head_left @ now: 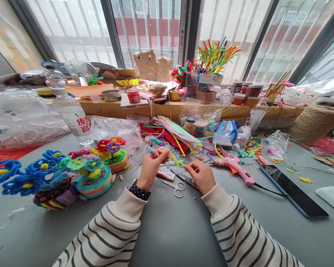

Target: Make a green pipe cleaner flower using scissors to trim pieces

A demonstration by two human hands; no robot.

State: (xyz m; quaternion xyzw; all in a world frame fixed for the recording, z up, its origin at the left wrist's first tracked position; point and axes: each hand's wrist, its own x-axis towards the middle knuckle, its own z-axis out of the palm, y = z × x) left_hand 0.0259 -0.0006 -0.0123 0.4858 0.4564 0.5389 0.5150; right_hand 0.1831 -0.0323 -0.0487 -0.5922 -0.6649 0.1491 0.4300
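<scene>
A yellow pipe cleaner (174, 159) stretches between my two hands above the table. My left hand (152, 166) pinches one end of it, close to a bundle of loose coloured stems. The other end is between the thumb and fingers of my right hand (202, 176). Below them lie small scissors (178, 190) with pale handles, a white and red packet (166, 174) and metal pliers-like blades (183, 178), partly hidden by my right hand. To the right rests a pink glue gun (236, 168). A pile of pastel pipe cleaners (178, 133) lies beyond my hands.
Pipe-cleaner flowers (44, 166) and round coiled pieces (94, 181) stand at left. A water bottle (72, 115) is behind them. At right are a phone (293, 191), a white mouse-like object (332, 198) and a twine spool (317, 122). A cluttered shelf (161, 107) runs along the window.
</scene>
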